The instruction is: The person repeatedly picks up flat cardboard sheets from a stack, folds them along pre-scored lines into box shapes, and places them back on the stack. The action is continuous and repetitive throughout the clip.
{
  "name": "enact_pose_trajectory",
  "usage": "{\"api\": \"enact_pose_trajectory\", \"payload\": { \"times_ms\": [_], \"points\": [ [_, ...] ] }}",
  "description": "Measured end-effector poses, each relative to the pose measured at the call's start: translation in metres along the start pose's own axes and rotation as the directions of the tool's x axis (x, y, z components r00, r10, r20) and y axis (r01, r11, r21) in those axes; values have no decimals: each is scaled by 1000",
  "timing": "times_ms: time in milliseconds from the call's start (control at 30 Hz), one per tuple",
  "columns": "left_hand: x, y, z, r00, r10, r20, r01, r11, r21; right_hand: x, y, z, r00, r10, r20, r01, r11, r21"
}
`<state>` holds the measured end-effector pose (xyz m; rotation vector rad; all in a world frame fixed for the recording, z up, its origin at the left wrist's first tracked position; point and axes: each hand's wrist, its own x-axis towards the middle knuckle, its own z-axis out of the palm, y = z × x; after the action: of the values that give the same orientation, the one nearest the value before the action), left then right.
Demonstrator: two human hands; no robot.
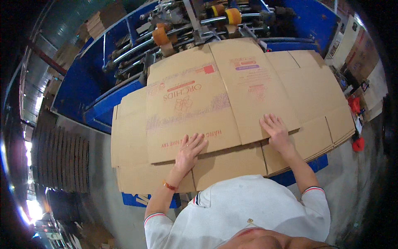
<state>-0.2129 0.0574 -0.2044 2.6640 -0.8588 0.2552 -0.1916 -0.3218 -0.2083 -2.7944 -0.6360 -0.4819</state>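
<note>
Both hands laid flat, palms down, on flattened printed carton blank, topmost of a stack of cardboard sheets. Left hand near the blank's near edge, left of centre, fingers spread and released, gripping nothing. Right hand at the near right corner, fingers likewise extended and pressing, not clenched. Orange band noted on left wrist.

Top blank sits slightly askew on the sheets below, near edge set back from theirs (lower sheets project toward the person and to both sides). Flat-palm contact judged suited to sliding or squaring a wide, limp sheet: no edge pinched, pressure spread across the face.

Stack borne on blue platform, visible at the near corners. Far edge of the blank abutting blue machine with steel rollers and orange wheels, aligned as if at its mouth. Further flat cardboard stacked at left and at the far right.
</note>
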Motion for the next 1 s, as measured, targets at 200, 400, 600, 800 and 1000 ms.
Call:
{"api": "enact_pose_trajectory", "payload": {
  "times_ms": [200, 400, 600, 800, 1000],
  "points": [
    [16, -22, 4, 1000, 19, -19, -19, 1000, 22, 15, 10, 13, 999, -16, -35, 16, 1000, 4],
    [73, -80, 2, 996, 36, -84, -27, 994, 104, 95, 41, 37, 994, -24, -104, 21, 999, -26],
    [154, -119, 17, 974, -201, -101, 224, 899, 377, 178, 127, 103, 985, 140, -106, -133, 989, 64],
    [52, -195, 16, 754, -459, -469, 453, 881, -134, 223, 129, 84, 949, 308, -64, -289, 777, -559],
    [-146, -253, -66, -115, -779, -617, 993, -77, -88, 180, 156, 102, 936, 210, -283, -272, 941, -203]
  ]
}}
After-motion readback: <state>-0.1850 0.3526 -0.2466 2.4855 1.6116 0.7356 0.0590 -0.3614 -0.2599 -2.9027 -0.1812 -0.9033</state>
